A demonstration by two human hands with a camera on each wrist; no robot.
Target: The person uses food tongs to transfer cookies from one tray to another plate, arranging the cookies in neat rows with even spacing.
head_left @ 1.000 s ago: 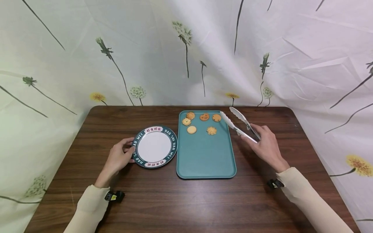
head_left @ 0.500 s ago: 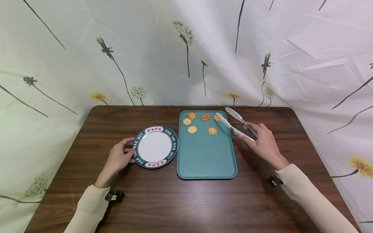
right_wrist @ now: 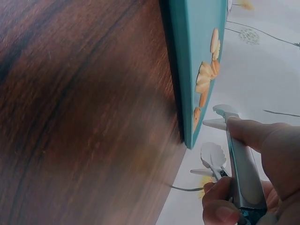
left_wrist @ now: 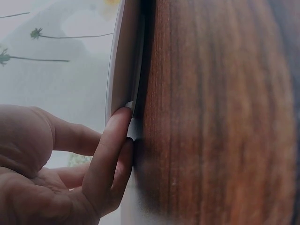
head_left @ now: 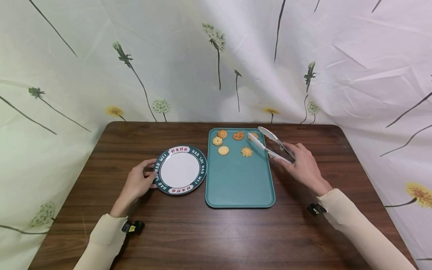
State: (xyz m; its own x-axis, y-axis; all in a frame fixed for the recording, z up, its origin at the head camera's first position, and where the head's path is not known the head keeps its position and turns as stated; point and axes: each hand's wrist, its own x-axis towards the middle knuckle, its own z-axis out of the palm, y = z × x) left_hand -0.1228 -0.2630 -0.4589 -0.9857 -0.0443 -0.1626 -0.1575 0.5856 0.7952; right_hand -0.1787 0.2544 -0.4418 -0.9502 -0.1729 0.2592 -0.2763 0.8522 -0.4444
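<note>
Head view: my right hand (head_left: 305, 165) grips the long silver metal tongs (head_left: 269, 134), arms spread, near tip over the dotted brown round cookie (head_left: 255, 136) at 1 o'clock on the teal rectangular tray (head_left: 240, 183). Imo straddle it low and squeeze lightly, looks crumbly. Same tray: golden pretzel-shaped cookie (head_left: 238, 135) at 12, pale star-shaped cookie (head_left: 246, 152) further in, three round golden cookies (head_left: 223, 150) around 10-11. Left hand (head_left: 137, 182) pinches the white round plate with dark green lettered rim (head_left: 180, 170) at its 9

Left wrist: fingertip against the plate's underside

Right wrist: thumb on one tong arm, tips apart
</note>
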